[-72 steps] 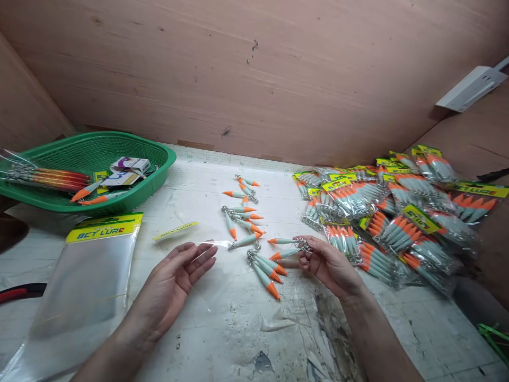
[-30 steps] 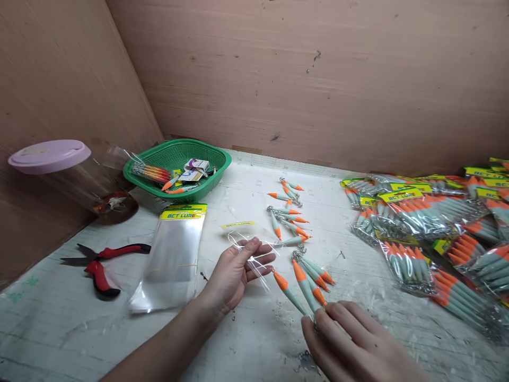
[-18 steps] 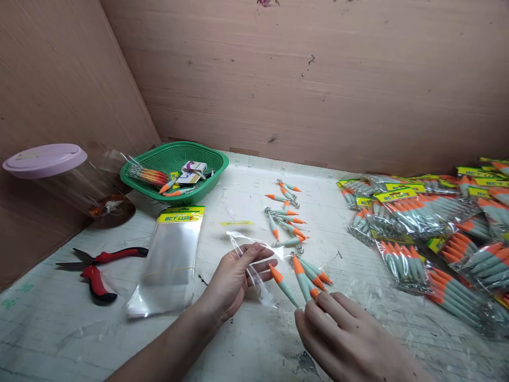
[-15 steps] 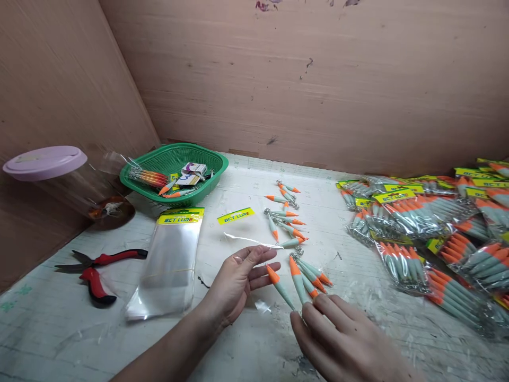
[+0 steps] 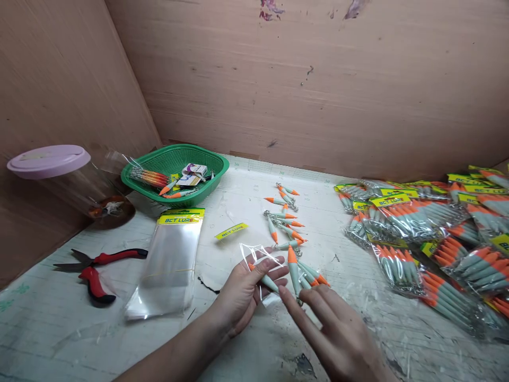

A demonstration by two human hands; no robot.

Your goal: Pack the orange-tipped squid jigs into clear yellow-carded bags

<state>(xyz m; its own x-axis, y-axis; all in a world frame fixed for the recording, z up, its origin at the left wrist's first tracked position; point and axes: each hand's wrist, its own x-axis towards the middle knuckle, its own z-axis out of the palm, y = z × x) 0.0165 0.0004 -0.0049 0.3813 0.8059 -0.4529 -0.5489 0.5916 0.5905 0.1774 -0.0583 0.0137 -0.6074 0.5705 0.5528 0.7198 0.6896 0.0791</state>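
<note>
My left hand (image 5: 248, 294) is closed on a clear plastic bag (image 5: 248, 252) with a yellow BCT LURE header (image 5: 231, 232). At the bag's mouth, under my left thumb, lies a pale green fishing lure (image 5: 269, 283) with an orange tip. My right hand (image 5: 332, 326) reaches its index finger to that lure's tail end. A second lure (image 5: 293, 270) points orange tip up from my right fingers, its hooks close to them. Behind those fingers, several loose lures (image 5: 314, 273) lie on the table, partly hidden.
More lures (image 5: 292, 232) run in a line up the table. Packed lures (image 5: 401, 217) are piled at right. Empty bags (image 5: 170, 265), red-handled pliers (image 5: 97, 260), a green basket (image 5: 178, 200) and a lidded clear jar (image 5: 50, 159) stand or lie at left.
One lure has moved left from my right hand to the bag's mouth and under my left thumb. The bag's header has tilted, and my right index finger has stretched out.
</note>
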